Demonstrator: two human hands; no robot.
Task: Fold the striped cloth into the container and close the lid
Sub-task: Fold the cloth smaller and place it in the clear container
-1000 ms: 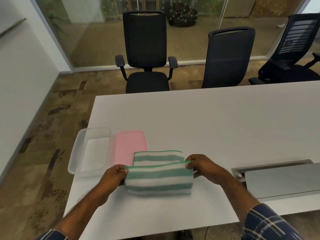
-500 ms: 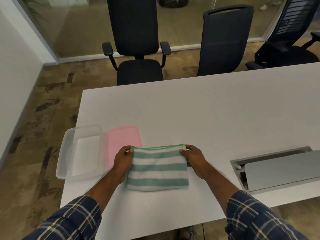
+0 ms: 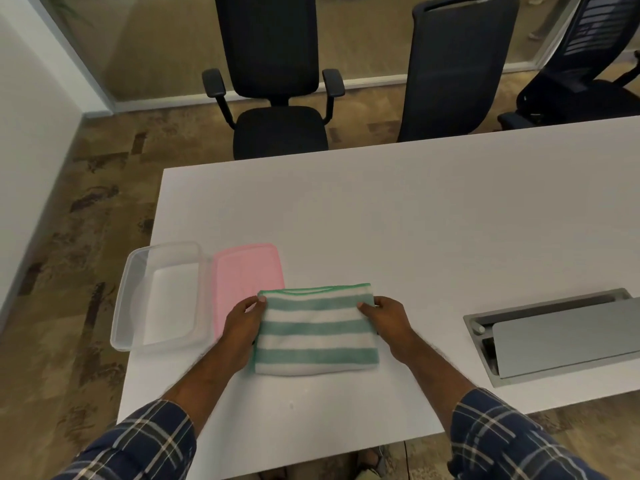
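left hand [image 3: 240,325] pinches the left edge of the cloth [image 3: 317,332], thumb on top near the far corner, fingers curled under the side. right hand [image 3: 389,318] does the same on the right edge, thumb on top, fingers tucked beneath. both closed on fabric, not lifted clear; cloth lies flat on the table [image 3: 398,216].

cloth is folded into a neat rectangle, green and white stripes running left to right, green trim along the far edge. sits near the table's front edge, between the two hands.

lid [image 3: 242,271] is pink, flat on the table just left of the cloth; the cloth's far left corner and the left hand overlap its near right part. container [image 3: 131,299] is clear, open, holds nothing visible, touching or just beside the lid's left side, at the table's left edge.

plaid sleeves [image 3: 502,441] at the bottom. grey cable hatch [image 3: 561,336] set into the table to the right, flap raised. three black chairs [image 3: 273,71] behind the table.
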